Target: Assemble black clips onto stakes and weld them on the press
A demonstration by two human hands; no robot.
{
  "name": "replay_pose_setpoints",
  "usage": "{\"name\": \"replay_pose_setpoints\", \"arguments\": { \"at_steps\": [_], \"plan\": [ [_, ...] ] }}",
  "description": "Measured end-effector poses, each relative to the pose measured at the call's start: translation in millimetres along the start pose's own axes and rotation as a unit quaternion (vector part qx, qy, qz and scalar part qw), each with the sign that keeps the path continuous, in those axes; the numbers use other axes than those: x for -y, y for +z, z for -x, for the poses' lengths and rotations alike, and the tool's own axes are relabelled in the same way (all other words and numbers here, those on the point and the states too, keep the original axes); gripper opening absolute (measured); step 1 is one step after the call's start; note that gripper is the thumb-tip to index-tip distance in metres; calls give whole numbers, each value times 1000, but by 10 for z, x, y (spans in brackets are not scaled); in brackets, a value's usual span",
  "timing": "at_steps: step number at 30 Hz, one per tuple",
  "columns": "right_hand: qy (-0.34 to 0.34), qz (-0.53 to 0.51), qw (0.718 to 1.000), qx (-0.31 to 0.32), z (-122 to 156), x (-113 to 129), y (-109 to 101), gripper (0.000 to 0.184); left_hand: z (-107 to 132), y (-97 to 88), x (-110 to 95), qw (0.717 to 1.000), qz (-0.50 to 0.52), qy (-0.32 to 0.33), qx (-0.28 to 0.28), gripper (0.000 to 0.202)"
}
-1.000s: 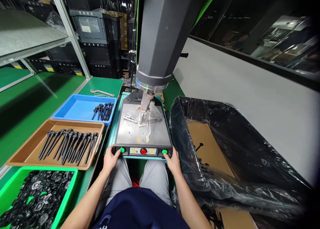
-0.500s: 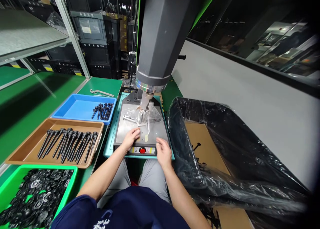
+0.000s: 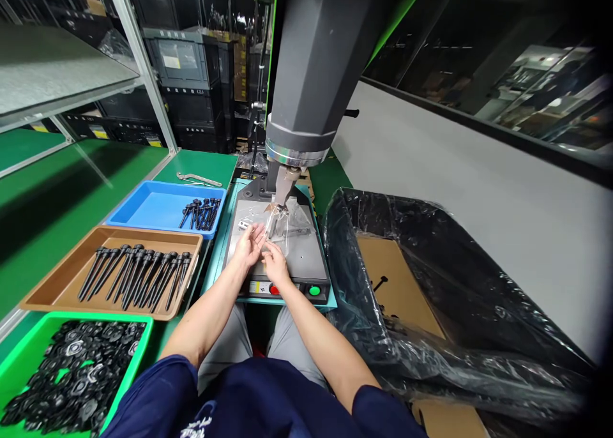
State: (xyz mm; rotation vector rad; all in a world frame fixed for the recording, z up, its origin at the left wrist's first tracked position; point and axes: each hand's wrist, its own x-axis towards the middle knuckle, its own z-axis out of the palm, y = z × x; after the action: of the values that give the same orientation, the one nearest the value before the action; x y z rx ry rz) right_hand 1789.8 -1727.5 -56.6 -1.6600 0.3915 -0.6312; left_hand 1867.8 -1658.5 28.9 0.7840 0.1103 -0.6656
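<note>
A grey press machine (image 3: 311, 74) stands over a metal work plate (image 3: 306, 256) covered with clear plastic film (image 3: 294, 218). My left hand (image 3: 249, 245) hovers over the plate just below the press tip (image 3: 282, 186), fingers stretched out and apart. Beside it my right hand (image 3: 276, 265) reaches in over the plate's front, fingers curled forward, touching or nearly touching the left hand; whether it holds anything is hidden. The machine's front panel shows a red button (image 3: 273, 290) and a green button (image 3: 314, 290).
A blue tray (image 3: 148, 208) holds a few black pins (image 3: 198, 213). A brown tray (image 3: 52, 285) holds a row of black pins (image 3: 136, 273). A green bin (image 3: 138, 355) holds black plastic parts. At the right stands a cardboard box lined with a black bag (image 3: 431, 285).
Both hands left the green buttons at the panel's ends, moved up onto the work plate, and now meet near the press tip. The press head has risen slightly.
</note>
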Motion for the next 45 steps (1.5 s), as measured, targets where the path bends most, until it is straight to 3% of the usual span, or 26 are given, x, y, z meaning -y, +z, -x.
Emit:
{"name": "replay_pose_setpoints", "arguments": {
  "at_steps": [4, 9, 13, 17, 22, 27, 32, 36, 40, 45],
  "plan": [
    [-16, 93, 995, -19, -179, 23, 20, 59, 34, 72, -42, 999, -7, 35, 20, 11],
    [-85, 184, 977, -69, -286, 202, -167, 69, 70, 150, -95, 998, -2, 56, 28, 10],
    [-134, 187, 962, -148, -309, 328, -340, 70, 107, 196, -133, 997, -9, 78, 7, 11],
    [-150, 156, 952, -215, -360, 319, -378, 66, 168, 239, -138, 996, -15, 90, -3, 6],
    [-177, 168, 951, -187, -433, 264, -271, 50, 211, 294, -148, 996, 5, 86, 8, 5],
    [-187, 213, 941, -188, -664, 454, -265, 51, 211, 342, -174, 997, 11, 79, 25, 6],
    [-164, 213, 947, -176, -947, 648, -294, 48, 183, 379, -188, 997, 6, 78, 20, 5],
    [-127, 195, 959, -161, -1099, 740, -300, 36, 167, 410, -208, 997, 4, 77, 18, 6],
    [-89, 175, 970, -142, -1161, 812, -324, 28, 172, 442, -234, 997, 5, 76, 14, 8],
    [-132, 157, 964, -171, -1105, 857, -364, 30, 185, 461, -234, 996, 8, 83, 14, 6]
  ]
}}
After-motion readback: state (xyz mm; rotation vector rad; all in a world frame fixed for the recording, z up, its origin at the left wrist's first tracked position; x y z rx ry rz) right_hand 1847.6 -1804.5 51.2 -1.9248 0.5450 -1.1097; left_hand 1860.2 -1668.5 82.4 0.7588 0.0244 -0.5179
